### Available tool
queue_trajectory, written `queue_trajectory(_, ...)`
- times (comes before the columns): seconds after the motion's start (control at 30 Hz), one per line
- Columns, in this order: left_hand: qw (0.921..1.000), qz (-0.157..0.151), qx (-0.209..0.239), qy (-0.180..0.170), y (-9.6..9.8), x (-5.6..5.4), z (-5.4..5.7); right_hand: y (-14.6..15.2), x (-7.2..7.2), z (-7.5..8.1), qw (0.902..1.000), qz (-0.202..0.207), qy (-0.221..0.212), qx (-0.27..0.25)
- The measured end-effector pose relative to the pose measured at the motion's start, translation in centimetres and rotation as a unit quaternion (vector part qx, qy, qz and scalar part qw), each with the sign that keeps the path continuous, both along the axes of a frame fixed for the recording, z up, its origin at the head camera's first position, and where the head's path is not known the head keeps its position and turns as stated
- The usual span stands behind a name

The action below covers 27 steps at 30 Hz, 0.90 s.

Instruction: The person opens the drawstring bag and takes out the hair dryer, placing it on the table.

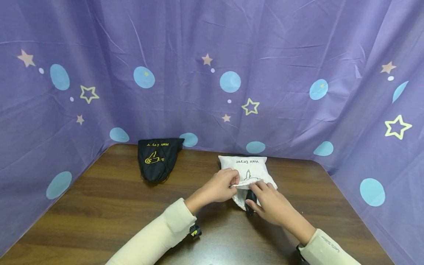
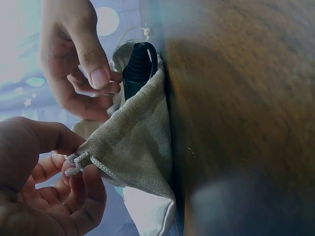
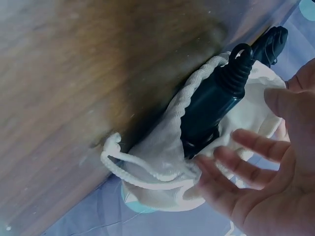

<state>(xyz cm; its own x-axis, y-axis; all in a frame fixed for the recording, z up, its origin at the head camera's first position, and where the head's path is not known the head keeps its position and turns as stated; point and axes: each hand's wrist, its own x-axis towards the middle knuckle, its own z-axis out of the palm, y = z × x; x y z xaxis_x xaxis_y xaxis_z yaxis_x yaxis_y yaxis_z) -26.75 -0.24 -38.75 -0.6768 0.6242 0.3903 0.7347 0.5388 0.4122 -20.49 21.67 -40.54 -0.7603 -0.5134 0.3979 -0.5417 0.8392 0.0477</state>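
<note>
A white drawstring bag (image 1: 243, 165) printed "Hair Dryer" lies at the back of the table, its mouth facing me. Inside the mouth is a hair dryer's black ribbed handle end with a loop (image 3: 206, 105); the rest is hidden in the cloth. My left hand (image 1: 223, 184) pinches the rim beside the knotted cord (image 2: 78, 164), holding the mouth up. Over the same rim, my right hand (image 1: 271, 202) has its fingers loosely bent, fingertips at the cloth (image 3: 172, 191). Its thumb is apart from the fingers, overlapping the black handle in the head view.
A black drawstring bag (image 1: 157, 160) with yellow "Hair Dryer" print lies at the back left of the brown wooden table (image 1: 109, 206). A purple curtain (image 1: 185, 81) with stars and blue dots hangs along the back and both sides.
</note>
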Motion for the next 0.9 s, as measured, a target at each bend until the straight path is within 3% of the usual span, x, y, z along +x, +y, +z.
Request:
queue_trajectory(0.5,0.9996,-0.018,0.014,-0.019,-0.1,-0.7,-0.2,-2.6,-0.3,-0.3,0.9946,-0.096,-0.036,-0.011)
queue_trajectory(0.67,0.9991,0.009,0.029,-0.029,-0.1,-1.5,-0.3,-3.1,-0.3,-0.8,0.9936,-0.109,-0.021,-0.021)
queue_trajectory(0.9,0.9958,0.059,0.045,-0.053,-0.1,-3.5,-0.6,-3.5,-0.7,-1.4,0.9923,-0.118,0.005,-0.035)
